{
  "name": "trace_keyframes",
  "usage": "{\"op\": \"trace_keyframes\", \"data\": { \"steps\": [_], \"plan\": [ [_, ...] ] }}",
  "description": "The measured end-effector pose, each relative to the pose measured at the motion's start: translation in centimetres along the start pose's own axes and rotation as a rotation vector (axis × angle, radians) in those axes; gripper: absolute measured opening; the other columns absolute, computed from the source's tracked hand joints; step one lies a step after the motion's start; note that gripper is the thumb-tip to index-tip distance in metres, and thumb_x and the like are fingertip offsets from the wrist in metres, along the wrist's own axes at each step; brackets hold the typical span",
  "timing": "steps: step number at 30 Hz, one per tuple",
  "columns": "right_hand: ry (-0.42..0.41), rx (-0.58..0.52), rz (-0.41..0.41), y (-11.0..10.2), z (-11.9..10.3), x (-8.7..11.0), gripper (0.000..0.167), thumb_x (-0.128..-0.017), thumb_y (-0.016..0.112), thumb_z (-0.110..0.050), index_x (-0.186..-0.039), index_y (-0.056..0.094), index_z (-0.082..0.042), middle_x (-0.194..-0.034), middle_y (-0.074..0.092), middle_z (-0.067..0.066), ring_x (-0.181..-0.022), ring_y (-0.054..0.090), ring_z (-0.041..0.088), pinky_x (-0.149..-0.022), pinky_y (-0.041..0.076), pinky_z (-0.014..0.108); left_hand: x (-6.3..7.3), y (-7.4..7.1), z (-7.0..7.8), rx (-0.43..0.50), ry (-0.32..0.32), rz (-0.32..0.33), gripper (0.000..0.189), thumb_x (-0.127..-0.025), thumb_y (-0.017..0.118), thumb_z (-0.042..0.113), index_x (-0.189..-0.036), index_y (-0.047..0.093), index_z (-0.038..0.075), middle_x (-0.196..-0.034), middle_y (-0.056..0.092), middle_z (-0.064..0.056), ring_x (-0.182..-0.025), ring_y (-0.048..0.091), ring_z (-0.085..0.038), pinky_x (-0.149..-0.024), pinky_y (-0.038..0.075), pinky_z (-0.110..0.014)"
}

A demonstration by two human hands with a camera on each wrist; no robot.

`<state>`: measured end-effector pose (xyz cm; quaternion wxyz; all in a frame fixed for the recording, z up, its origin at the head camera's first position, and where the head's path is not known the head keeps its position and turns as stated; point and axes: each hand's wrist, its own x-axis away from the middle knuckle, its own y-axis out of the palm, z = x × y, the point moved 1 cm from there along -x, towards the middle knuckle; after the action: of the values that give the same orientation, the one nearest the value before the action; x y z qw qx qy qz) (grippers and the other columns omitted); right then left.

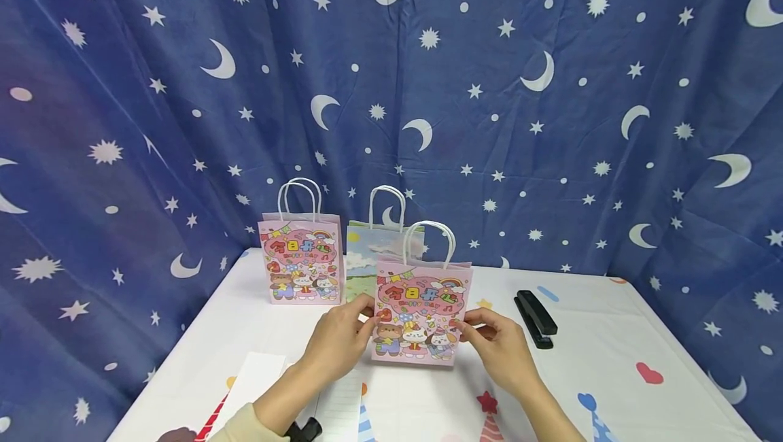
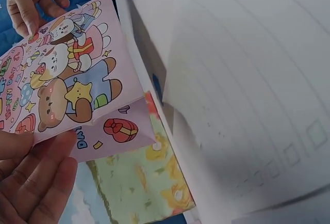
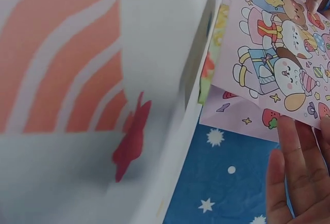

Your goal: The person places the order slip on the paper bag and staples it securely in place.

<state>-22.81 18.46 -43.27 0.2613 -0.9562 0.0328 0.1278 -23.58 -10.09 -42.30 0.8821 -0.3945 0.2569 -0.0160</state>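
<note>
A pink paper gift bag with cartoon animals and white handles is upright in the middle of the head view. At its left side edge my left hand pinches it between thumb and fingers. The right hand pinches the opposite edge, thumb on the front. In the left wrist view the thumb lies on the printed front of the bag, fingers behind. The right wrist view shows the right-hand fingers along the bag's side. Whether its bottom touches the table I cannot tell.
Behind stand a matching pink bag at left and a landscape-print bag, partly covered by the held one. A black stapler lies right. Lined paper, a white sheet and a black object lie front left.
</note>
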Motion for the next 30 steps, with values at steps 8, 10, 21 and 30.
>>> {"op": "trace_keyframes", "data": {
  "steps": [8, 10, 21, 30],
  "plan": [
    [0.027, 0.015, 0.001, -0.1, 0.9, 0.0, 0.005, -0.093, 0.078, -0.018, -0.098, 0.077, -0.017, -0.091, 0.078, -0.002, -0.079, 0.077, 0.019, -0.067, 0.051, 0.024, -0.1, 0.9, -0.1, 0.030, 0.013, -0.040, 0.011, -0.096, 0.071, 0.008, -0.105, 0.066, 0.014, -0.105, 0.078, -0.009, -0.076, 0.077, -0.014, -0.056, 0.051, -0.018],
    [0.034, 0.023, -0.001, -0.2, 1.0, 0.0, 0.006, -0.093, 0.079, -0.019, -0.098, 0.077, -0.017, -0.091, 0.078, -0.002, -0.079, 0.077, 0.021, -0.069, 0.052, 0.023, -0.1, 1.0, -0.1, 0.029, 0.016, -0.043, 0.011, -0.096, 0.071, 0.008, -0.104, 0.066, 0.013, -0.104, 0.078, -0.009, -0.076, 0.077, -0.014, -0.056, 0.052, -0.018],
    [0.067, 0.018, 0.003, -0.2, 1.4, 0.0, 0.005, -0.093, 0.077, -0.012, -0.097, 0.077, -0.016, -0.093, 0.077, 0.001, -0.081, 0.077, 0.021, -0.062, 0.050, 0.025, -0.1, 1.6, -0.3, 0.004, 0.009, -0.056, 0.011, -0.096, 0.073, 0.012, -0.105, 0.067, 0.015, -0.102, 0.079, -0.004, -0.070, 0.071, -0.006, -0.055, 0.048, -0.019],
    [0.068, 0.006, -0.013, -0.2, 1.6, 0.1, 0.010, -0.092, 0.080, -0.018, -0.101, 0.076, -0.017, -0.096, 0.077, -0.001, -0.083, 0.078, 0.022, -0.074, 0.054, 0.023, 0.0, 1.3, -0.5, 0.025, -0.001, -0.071, 0.010, -0.097, 0.072, 0.014, -0.105, 0.067, 0.017, -0.101, 0.079, -0.002, -0.075, 0.075, -0.007, -0.062, 0.055, -0.023]
  ]
}}
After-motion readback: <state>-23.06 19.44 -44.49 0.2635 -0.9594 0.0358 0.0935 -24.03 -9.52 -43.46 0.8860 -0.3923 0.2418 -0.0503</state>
